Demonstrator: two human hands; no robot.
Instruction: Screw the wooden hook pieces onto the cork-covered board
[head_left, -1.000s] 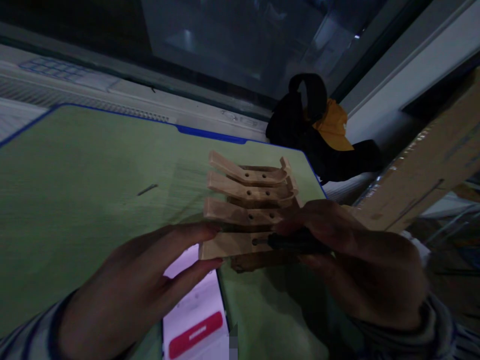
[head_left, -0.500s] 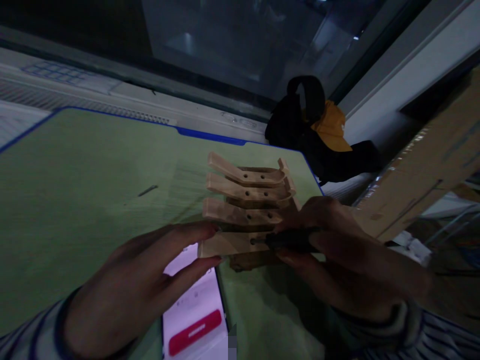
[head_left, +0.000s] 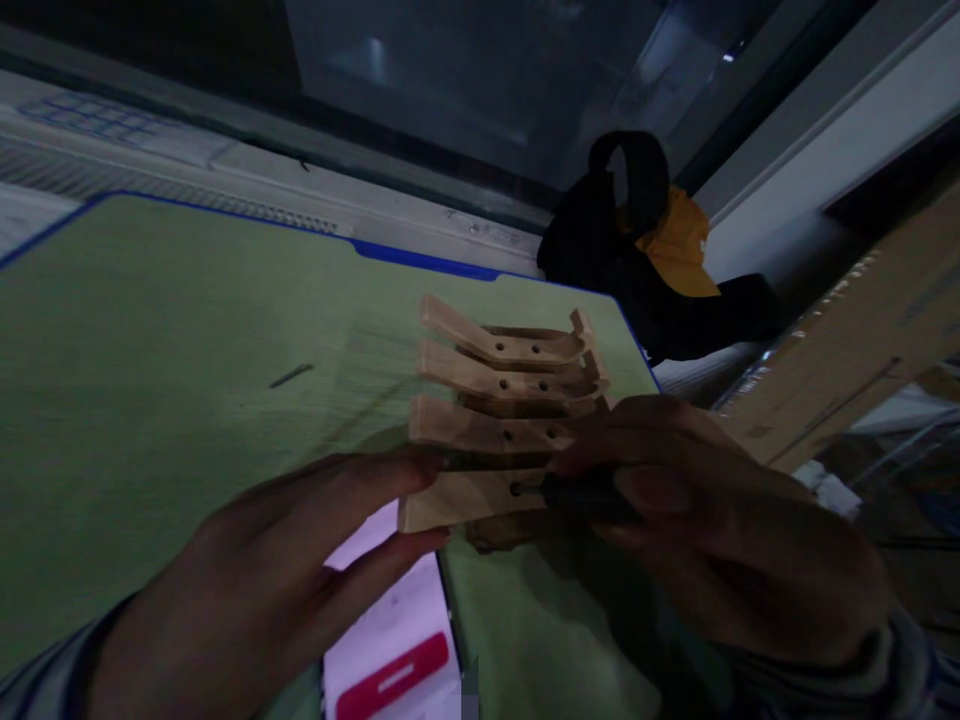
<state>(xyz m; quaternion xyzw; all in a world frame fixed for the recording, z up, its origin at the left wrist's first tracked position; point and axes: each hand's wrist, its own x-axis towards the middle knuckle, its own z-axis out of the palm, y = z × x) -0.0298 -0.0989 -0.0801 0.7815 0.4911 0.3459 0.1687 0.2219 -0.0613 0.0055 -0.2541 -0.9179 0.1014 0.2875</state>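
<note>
My left hand [head_left: 277, 540] pinches the left end of the nearest wooden slat [head_left: 450, 498], thumb below and fingers above. That slat belongs to a small wooden rack of several bent slats [head_left: 469, 425], each of the farther ones showing two dark holes. In my right hand [head_left: 697, 510] is a black-handled screwdriver [head_left: 581, 493], gripped by the fingers. Its thin metal tip reaches a hole in the nearest slat. The slat's right end is hidden behind my right hand and the handle.
A lit phone [head_left: 394, 620] with a red button lies under my left hand. On the green board [head_left: 187, 320] rests a thin dark sliver-like piece [head_left: 291, 375]. Behind stand a black bag [head_left: 577, 240] and an orange cap [head_left: 679, 245]. A cardboard box [head_left: 847, 340] is at the right.
My right hand's fingers have shifted around the screwdriver handle, the forefinger now stretched further along it. The nearest slat is tilted slightly more. The whole view has shifted a little.
</note>
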